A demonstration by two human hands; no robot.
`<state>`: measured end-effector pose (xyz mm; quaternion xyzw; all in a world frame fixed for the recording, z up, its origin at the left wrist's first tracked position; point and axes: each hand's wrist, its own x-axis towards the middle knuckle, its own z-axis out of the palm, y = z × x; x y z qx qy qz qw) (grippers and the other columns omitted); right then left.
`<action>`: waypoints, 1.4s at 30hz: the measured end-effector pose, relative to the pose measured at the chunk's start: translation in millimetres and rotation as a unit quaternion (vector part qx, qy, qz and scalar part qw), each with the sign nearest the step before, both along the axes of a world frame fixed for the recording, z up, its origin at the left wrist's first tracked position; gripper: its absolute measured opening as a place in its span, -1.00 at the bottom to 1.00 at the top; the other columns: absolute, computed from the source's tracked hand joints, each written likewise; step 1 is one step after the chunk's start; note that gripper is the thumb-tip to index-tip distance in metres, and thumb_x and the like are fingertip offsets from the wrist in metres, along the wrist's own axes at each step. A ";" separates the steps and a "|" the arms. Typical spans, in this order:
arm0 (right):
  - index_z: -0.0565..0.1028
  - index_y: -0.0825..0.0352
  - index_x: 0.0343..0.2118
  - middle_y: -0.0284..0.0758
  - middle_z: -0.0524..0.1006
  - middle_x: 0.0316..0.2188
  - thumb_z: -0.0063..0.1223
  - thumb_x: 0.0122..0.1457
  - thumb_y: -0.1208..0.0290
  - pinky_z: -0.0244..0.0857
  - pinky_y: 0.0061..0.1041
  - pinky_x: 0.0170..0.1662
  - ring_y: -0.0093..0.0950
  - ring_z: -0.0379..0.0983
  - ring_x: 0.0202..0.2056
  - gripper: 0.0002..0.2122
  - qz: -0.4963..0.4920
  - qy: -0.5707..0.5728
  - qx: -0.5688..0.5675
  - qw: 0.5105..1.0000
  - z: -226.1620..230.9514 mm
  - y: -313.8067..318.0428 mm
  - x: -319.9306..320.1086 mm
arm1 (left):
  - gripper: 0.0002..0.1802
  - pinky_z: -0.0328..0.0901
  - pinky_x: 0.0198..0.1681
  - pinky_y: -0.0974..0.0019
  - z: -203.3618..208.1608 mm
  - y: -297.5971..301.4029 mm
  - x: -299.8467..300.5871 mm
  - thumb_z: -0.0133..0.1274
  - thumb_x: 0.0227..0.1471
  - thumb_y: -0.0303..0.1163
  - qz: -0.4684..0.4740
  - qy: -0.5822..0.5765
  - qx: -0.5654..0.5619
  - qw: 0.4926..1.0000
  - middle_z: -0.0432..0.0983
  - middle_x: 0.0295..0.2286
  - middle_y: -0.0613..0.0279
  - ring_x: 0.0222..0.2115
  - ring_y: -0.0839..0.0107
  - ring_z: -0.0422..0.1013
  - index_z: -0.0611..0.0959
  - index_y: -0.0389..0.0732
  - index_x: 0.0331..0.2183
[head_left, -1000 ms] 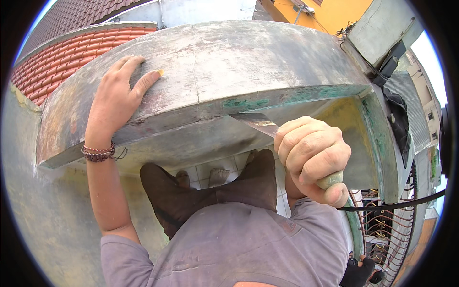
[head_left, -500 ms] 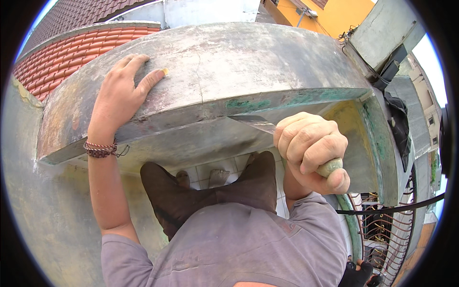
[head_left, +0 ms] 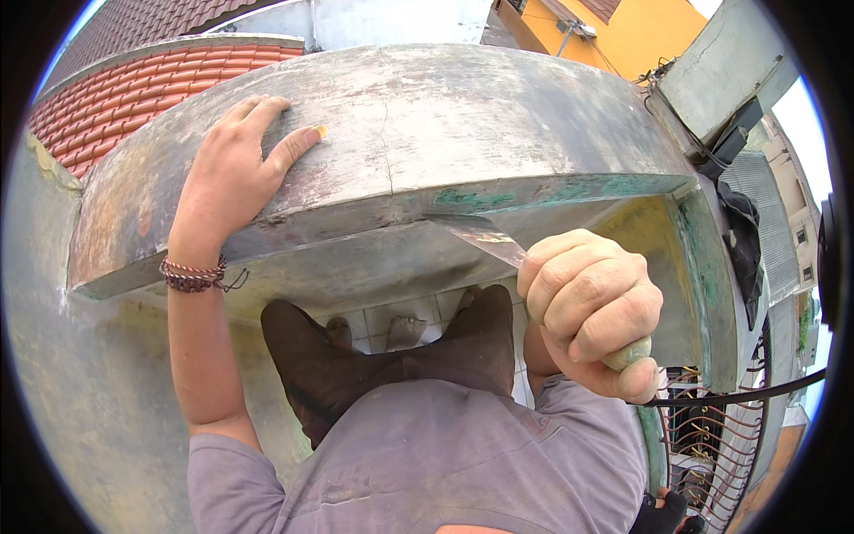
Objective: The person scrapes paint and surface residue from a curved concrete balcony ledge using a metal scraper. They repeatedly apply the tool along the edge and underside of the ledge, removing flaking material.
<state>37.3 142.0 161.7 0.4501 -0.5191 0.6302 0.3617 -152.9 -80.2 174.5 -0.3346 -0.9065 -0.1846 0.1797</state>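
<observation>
My right hand (head_left: 587, 311) is wrapped round the pale greenish handle of a scraper (head_left: 485, 238). Its flat metal blade points up and left, with the wide tip at the near lower edge of the concrete ledge (head_left: 498, 116), just left of the green paint patches. My left hand (head_left: 233, 169) lies flat on the ledge's top, fingers stretched out and thumb apart, holding nothing. A braided bracelet (head_left: 191, 278) circles the left wrist. The ledge has worn, stained paint and a thin crack running down it between the hands.
Orange roof tiles (head_left: 142, 98) lie beyond the ledge at the far left. At the right stand a pillar with black cloth (head_left: 740, 227), a black cable (head_left: 738, 390) and curved metal railings (head_left: 712, 463). Below are white floor tiles (head_left: 382, 319) and a stained wall at the left.
My right hand has moved a little right and down with the scraper, and more of the blade's face shows. My left hand stays flat on the ledge.
</observation>
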 end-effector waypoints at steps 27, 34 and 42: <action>0.40 0.41 -0.67 -0.29 0.33 -0.78 0.05 0.05 0.15 0.04 -0.53 -0.74 -0.48 0.18 -0.80 -0.62 -0.002 0.006 0.005 1.000 1.8 -4.0 -1.1 | -0.34 0.22 0.08 0.09 3.3 0.9 2.2 0.03 0.06 0.10 -0.008 -0.009 0.006 1.000 0.45 -0.07 -0.11 -0.02 0.01 0.36 0.55 -0.34 -0.08; 0.38 0.37 -0.64 -0.35 0.30 -0.79 -0.05 0.16 0.11 0.00 -0.54 -0.76 -0.53 0.14 -0.82 -0.60 -0.027 -0.007 0.032 0.999 1.6 -7.0 -4.9 | -0.34 0.22 0.07 0.09 3.4 2.0 2.7 0.04 0.06 0.09 -0.007 0.001 0.005 1.000 0.46 -0.08 -0.10 -0.03 0.00 0.36 0.55 -0.35 -0.08; 0.40 0.43 -0.67 -0.28 0.31 -0.78 0.05 0.05 0.13 -0.01 -0.50 -0.74 -0.48 0.15 -0.80 -0.60 -0.021 -0.015 0.015 1.000 -2.4 -8.4 -3.0 | -0.33 0.21 0.09 0.10 3.3 1.9 2.1 0.02 0.07 0.10 -0.009 -0.016 0.002 1.000 0.45 -0.06 -0.09 0.00 0.02 0.35 0.55 -0.34 -0.08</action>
